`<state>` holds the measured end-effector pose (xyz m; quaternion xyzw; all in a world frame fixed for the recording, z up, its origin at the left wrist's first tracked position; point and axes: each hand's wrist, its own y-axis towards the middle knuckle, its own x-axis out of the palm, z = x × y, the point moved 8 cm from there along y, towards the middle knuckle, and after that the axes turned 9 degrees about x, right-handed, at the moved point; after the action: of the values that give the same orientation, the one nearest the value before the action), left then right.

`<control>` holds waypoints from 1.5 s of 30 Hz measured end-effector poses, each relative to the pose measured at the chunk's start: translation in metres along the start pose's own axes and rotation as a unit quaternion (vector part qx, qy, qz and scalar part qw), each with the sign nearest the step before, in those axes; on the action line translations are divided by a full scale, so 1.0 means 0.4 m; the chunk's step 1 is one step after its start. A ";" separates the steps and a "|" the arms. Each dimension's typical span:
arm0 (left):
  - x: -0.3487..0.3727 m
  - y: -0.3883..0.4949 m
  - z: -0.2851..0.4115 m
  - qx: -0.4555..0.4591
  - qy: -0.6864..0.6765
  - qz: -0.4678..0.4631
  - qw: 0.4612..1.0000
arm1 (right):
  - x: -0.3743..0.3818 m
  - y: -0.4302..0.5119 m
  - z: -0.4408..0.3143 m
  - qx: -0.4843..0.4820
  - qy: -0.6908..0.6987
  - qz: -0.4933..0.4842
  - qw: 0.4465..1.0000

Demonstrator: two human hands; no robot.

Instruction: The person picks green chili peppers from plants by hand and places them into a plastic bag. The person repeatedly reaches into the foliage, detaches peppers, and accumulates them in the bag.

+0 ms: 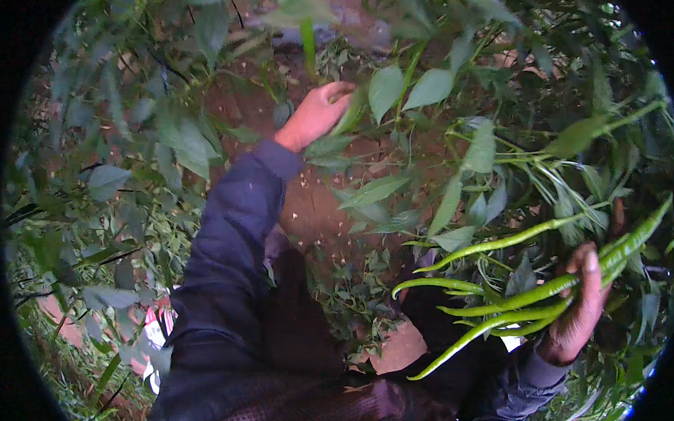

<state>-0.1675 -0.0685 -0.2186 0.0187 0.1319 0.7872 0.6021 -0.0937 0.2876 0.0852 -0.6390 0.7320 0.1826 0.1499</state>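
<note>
My right hand (583, 313), at the lower right, is closed around a bunch of long green chili peppers (513, 318). Their thin curved tips point left, and thicker ends extend past the hand to the upper right. Just above the bunch, another slender pepper (499, 244) lies along the foliage; whether it hangs from a stem is unclear. My left hand (317, 114) reaches forward among pepper plants at upper centre. Its fingertips are at a blurred green leaf or pod (351, 112), and I cannot tell whether they grip it. Beyond that hand hangs a blurred green pod (308, 44).
Leafy pepper plants (184, 143) crowd the left side, and more branches (535, 159) spread across the right. Brown soil (320, 205) shows between the rows, with low weeds (356, 293) near my legs. A red and white printed item (158, 325) lies behind leaves at lower left.
</note>
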 end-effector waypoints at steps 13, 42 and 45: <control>0.160 -0.157 0.798 0.124 -0.112 -0.130 0.977 | 0.012 0.014 0.007 0.025 0.194 -0.171 0.966; 0.042 0.542 0.610 0.177 0.271 0.050 0.945 | -0.007 0.052 0.088 0.107 0.267 -0.110 0.951; 0.054 0.596 0.539 0.180 0.366 -0.025 0.913 | -0.001 0.051 0.084 0.099 0.252 -0.119 0.955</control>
<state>-0.3575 -0.0652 0.0415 -0.1657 0.4830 0.6866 0.5176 -0.1143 0.3058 0.0569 -0.7288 0.6789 -0.0770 0.0440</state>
